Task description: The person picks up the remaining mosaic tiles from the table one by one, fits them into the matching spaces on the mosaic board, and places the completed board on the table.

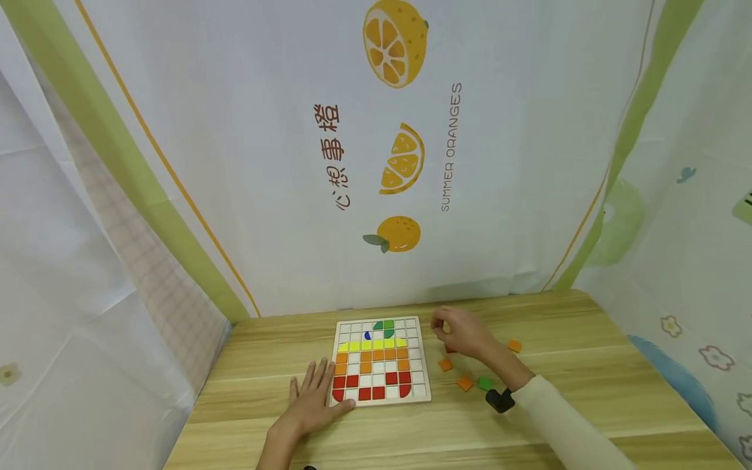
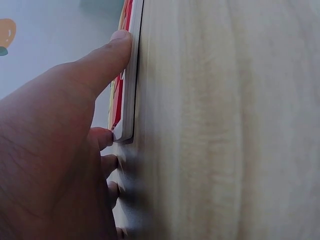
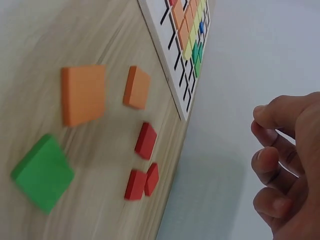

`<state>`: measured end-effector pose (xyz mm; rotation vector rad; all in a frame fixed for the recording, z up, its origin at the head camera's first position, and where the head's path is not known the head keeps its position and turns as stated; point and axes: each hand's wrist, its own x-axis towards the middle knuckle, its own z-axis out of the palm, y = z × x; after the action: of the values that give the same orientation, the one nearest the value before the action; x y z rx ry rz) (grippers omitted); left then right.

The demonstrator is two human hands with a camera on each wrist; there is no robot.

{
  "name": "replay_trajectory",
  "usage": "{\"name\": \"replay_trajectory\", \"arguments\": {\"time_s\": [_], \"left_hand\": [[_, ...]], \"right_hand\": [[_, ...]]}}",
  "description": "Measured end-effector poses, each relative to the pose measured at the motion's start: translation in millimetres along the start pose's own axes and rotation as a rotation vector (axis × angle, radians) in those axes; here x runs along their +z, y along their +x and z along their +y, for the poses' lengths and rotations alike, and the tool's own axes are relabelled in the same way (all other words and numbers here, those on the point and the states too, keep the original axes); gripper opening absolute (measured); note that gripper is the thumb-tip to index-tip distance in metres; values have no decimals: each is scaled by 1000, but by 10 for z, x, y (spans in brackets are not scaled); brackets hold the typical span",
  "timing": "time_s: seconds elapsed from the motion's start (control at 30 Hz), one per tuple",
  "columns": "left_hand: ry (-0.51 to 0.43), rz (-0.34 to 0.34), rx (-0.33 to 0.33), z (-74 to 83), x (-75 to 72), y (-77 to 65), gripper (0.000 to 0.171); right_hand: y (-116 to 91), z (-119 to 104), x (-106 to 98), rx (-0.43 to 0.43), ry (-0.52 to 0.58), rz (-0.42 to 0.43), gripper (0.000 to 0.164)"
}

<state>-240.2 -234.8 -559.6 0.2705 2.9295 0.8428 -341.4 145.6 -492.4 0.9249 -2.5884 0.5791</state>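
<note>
A white grid board lies on the table, partly filled with red, orange, yellow and green tiles and one small blue piece. My left hand is spread flat at its lower left corner. In the left wrist view the thumb presses the board's edge, while other fingers reach down beside the corner. Past the board's upper right corner, my right hand is raised above the table. Its fingers are curled, thumb tip against the index finger, and nothing shows between them in the right wrist view.
Right of the board lie loose tiles: a green tile, orange tiles and red tiles, some beneath my right hand. A printed curtain hangs along the wooden table's back edge.
</note>
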Motion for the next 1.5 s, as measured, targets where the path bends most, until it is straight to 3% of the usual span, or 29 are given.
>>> {"name": "replay_trajectory", "arguments": {"time_s": [0.33, 0.6, 0.73, 0.97, 1.17, 1.5], "left_hand": [[44, -4, 0, -12, 21, 24, 112], [12, -18, -6, 21, -22, -8, 111], [41, -32, -34, 20, -19, -14, 111], [53, -46, -41, 120, -94, -19, 106], [52, 2, -29, 1, 20, 24, 108], [46, 4, -18, 1, 7, -8, 111]], "right_hand": [[-395, 131, -150, 5, -52, 88, 16], [-784, 156, -209, 111, -26, 27, 13], [-959, 169, -212, 165, -13, 2, 10], [-1170, 200, -136, 249, 56, -123, 11], [-1280, 198, -77, 182, 57, -169, 19], [-1283, 165, -58, 170, -9, -140, 18]]}}
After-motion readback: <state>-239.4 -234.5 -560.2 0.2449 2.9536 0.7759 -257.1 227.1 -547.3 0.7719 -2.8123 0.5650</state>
